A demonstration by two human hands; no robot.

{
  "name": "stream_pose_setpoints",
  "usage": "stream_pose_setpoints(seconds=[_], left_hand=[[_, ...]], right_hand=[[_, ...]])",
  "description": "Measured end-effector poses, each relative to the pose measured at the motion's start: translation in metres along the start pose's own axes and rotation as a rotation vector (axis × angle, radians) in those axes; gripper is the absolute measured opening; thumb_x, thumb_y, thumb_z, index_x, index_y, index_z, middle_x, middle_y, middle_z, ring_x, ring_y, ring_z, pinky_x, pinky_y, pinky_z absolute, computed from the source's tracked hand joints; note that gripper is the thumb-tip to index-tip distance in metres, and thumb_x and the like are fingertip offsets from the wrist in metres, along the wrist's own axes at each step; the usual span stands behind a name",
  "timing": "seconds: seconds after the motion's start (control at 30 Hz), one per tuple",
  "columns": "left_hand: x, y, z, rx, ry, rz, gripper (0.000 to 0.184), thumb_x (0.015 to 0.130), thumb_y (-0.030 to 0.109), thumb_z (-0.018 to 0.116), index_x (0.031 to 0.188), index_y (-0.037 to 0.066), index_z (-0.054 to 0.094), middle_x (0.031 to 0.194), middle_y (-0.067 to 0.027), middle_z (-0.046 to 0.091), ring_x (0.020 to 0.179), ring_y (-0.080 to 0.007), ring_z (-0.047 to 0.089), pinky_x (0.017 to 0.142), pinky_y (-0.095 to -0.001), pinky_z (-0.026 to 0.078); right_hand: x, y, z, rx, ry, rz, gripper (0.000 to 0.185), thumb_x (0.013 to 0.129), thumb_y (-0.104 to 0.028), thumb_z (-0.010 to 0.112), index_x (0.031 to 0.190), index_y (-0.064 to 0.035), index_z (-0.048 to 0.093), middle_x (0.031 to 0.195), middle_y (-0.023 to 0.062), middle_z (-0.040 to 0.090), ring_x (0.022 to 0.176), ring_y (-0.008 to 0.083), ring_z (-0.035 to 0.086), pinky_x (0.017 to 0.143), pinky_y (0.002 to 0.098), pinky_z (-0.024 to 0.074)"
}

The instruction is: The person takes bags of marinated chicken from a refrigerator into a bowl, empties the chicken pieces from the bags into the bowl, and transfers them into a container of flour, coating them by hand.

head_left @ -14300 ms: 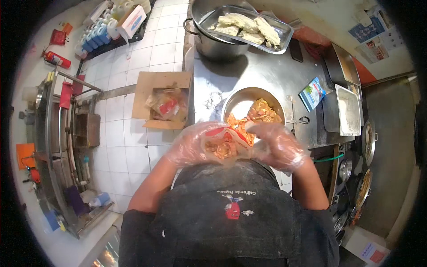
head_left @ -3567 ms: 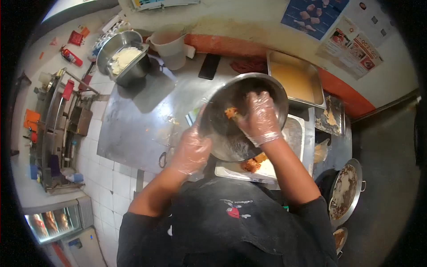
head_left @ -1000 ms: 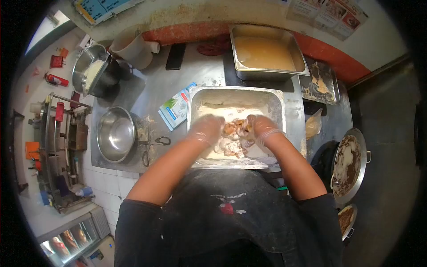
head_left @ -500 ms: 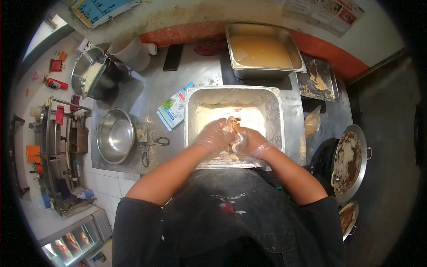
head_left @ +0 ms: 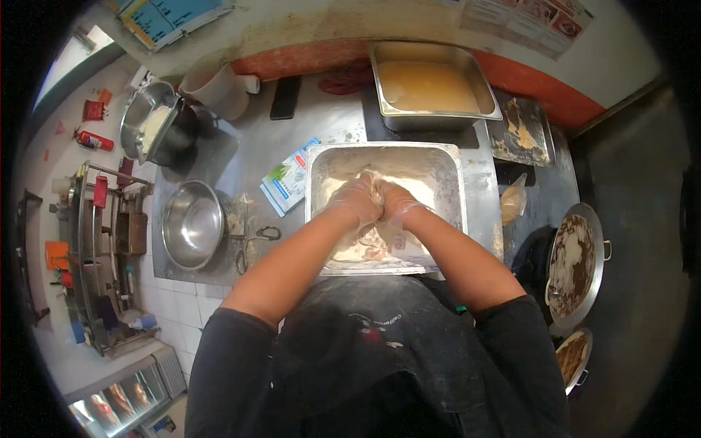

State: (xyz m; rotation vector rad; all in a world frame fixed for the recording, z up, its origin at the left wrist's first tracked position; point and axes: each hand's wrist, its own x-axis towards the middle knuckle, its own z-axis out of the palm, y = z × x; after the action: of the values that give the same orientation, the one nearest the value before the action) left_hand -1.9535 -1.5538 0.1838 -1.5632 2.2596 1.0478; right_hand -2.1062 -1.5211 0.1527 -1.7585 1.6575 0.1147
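Observation:
A deep steel pan (head_left: 312,190) in front of me holds white flour (head_left: 423,191). Both hands are down in it, in clear plastic gloves. My left hand (head_left: 358,202) and my right hand (head_left: 396,201) meet near the pan's middle, fingers closed together. Pressed between them is a flour-coated piece of meat (head_left: 377,187), mostly hidden by the gloves. More floured pieces (head_left: 372,244), pinkish under the coating, lie at the near side of the pan, just below my wrists.
Left of the pan are a blue-green packet (head_left: 286,179), a steel bowl (head_left: 193,225) and scissors (head_left: 264,233). Behind it stands a pan of yellowish liquid (head_left: 434,87). A phone (head_left: 285,98) lies at the back. Wide pans of dark, pale-topped contents (head_left: 573,263) are at right.
My hands have moved away from me, deeper into the flour, and closed together. The reddish-brown piece that showed between them is now mostly covered. Floured pieces near the front edge have come into view.

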Motion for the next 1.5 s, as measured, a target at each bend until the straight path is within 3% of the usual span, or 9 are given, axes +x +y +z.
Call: stream_pose_setpoints(seconds=[0.17,0.33,0.5,0.8,0.9,1.0,1.23,1.37,1.5], left_hand=[[-0.024,-0.014,-0.011,0.003,-0.176,-0.008,0.085,0.083,0.038,0.074,0.156,0.006,0.044,0.131,-0.0271,0.066,0.128,-0.0376,0.062,0.109,-0.0431,0.048],[-0.056,-0.004,0.006,0.257,-0.136,-0.035,0.109,0.089,0.040,0.068,0.164,-0.006,0.003,0.155,-0.0417,0.036,0.142,-0.0445,0.048,0.119,-0.0428,0.040],[-0.067,0.016,0.012,0.116,-0.290,-0.058,0.121,0.080,0.043,0.080,0.164,-0.007,0.007,0.158,-0.0365,0.037,0.148,-0.0415,0.041,0.122,-0.0376,0.036],[-0.030,-0.019,0.010,-0.400,-0.172,0.031,0.074,0.087,0.035,0.073,0.146,-0.002,0.050,0.119,-0.0202,0.074,0.114,-0.0343,0.069,0.102,-0.0412,0.051],[-0.007,-0.014,-0.002,-0.039,-0.112,-0.084,0.057,0.093,0.033,0.062,0.144,0.007,0.058,0.127,-0.0224,0.069,0.118,-0.0352,0.067,0.101,-0.0441,0.052],[0.012,-0.024,0.034,0.131,0.321,-0.147,0.082,0.091,0.034,0.062,0.158,-0.004,0.034,0.145,-0.0264,0.057,0.132,-0.0394,0.059,0.112,-0.0403,0.046],[-0.008,0.000,0.004,-0.058,-0.109,-0.094,0.100,0.079,0.032,0.076,0.159,-0.004,0.028,0.136,-0.0338,0.061,0.130,-0.0386,0.060,0.111,-0.0388,0.047],[0.010,-0.045,0.030,-0.144,-0.053,0.011,0.062,0.091,0.040,0.061,0.136,-0.002,0.061,0.131,-0.0335,0.063,0.126,-0.0383,0.062,0.112,-0.0401,0.045],[-0.014,-0.045,0.033,0.218,-0.182,-0.005,0.075,0.093,0.027,0.059,0.157,-0.005,0.036,0.150,-0.0339,0.047,0.132,-0.0414,0.057,0.110,-0.0415,0.047]], right_hand=[[-0.034,0.014,-0.013,0.018,-0.181,-0.063,0.066,0.081,-0.020,0.081,0.141,-0.0036,0.057,0.130,0.0284,0.065,0.121,0.0397,0.064,0.103,0.0426,0.0515],[-0.074,0.001,0.008,-0.136,-0.233,0.176,0.066,0.092,-0.030,0.067,0.143,0.0077,0.050,0.131,0.0328,0.063,0.125,0.0408,0.063,0.107,0.0424,0.0494],[-0.069,-0.035,0.009,-0.004,-0.395,0.147,0.103,0.089,-0.036,0.069,0.159,0.0149,0.014,0.141,0.0355,0.056,0.132,0.0399,0.059,0.109,0.0391,0.0497],[-0.060,0.031,0.019,0.452,0.045,-0.005,0.082,0.087,-0.020,0.079,0.156,0.0009,0.040,0.148,0.0258,0.056,0.135,0.0357,0.057,0.113,0.0373,0.0464],[-0.037,0.039,-0.006,0.298,0.105,0.258,0.079,0.090,-0.015,0.074,0.158,-0.0011,0.038,0.154,0.0265,0.049,0.141,0.0387,0.051,0.117,0.0421,0.0420],[-0.021,0.032,0.009,-0.229,0.102,0.243,0.087,0.090,-0.021,0.072,0.161,0.0012,0.028,0.148,0.0281,0.054,0.141,0.0437,0.050,0.116,0.0474,0.0417],[-0.006,-0.010,0.023,-0.009,0.023,-0.022,0.089,0.082,-0.017,0.079,0.157,0.0028,0.034,0.132,0.0311,0.063,0.124,0.0438,0.063,0.107,0.0426,0.0512],[-0.024,0.027,0.013,0.072,-0.022,-0.214,0.088,0.083,-0.023,0.079,0.155,0.0029,0.036,0.133,0.0307,0.062,0.124,0.0442,0.062,0.106,0.0442,0.0516],[-0.079,0.002,-0.027,-0.196,-0.179,0.090,0.090,0.076,-0.022,0.084,0.151,0.0017,0.040,0.141,0.0310,0.054,0.131,0.0447,0.056,0.108,0.0433,0.0509]])
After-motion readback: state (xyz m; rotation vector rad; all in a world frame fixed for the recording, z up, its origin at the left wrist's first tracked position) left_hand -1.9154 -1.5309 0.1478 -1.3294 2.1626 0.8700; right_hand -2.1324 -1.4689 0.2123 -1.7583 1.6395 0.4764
